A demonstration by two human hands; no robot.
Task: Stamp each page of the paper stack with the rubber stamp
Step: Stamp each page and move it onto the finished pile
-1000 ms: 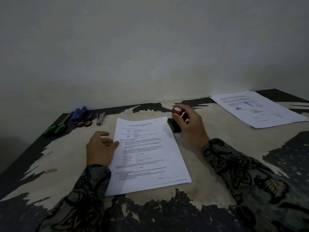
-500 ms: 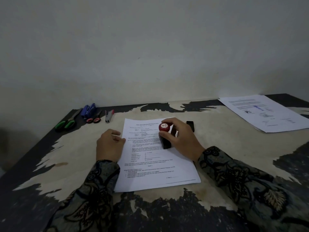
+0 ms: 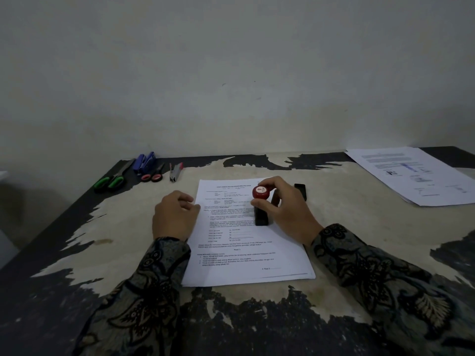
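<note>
The paper stack (image 3: 246, 235) lay near the middle of the worn table (image 3: 347, 227), its printed top page facing up. The right hand (image 3: 285, 209) gripped the stamp (image 3: 261, 205), fingers and thumb curled round its red knob, and the stamp's black base stood upright on the upper half of the stack's top page. The left hand (image 3: 173, 217) rested at the stack's left edge, fingers loosely curled, fingertips touching the paper and grasping nothing. Just beyond the stack's upper right corner lay a small black block (image 3: 300, 191), apart from the paper. Well to the right of the stack, by the table's far edge, lay a second sheaf of printed pages (image 3: 416, 176). Beyond the stack's upper left corner, along the table's far edge, lay green-handled scissors (image 3: 113, 178), a blue stapler (image 3: 146, 161), red-handled scissors (image 3: 153, 176) and a small grey and red stapler (image 3: 175, 172).
</note>
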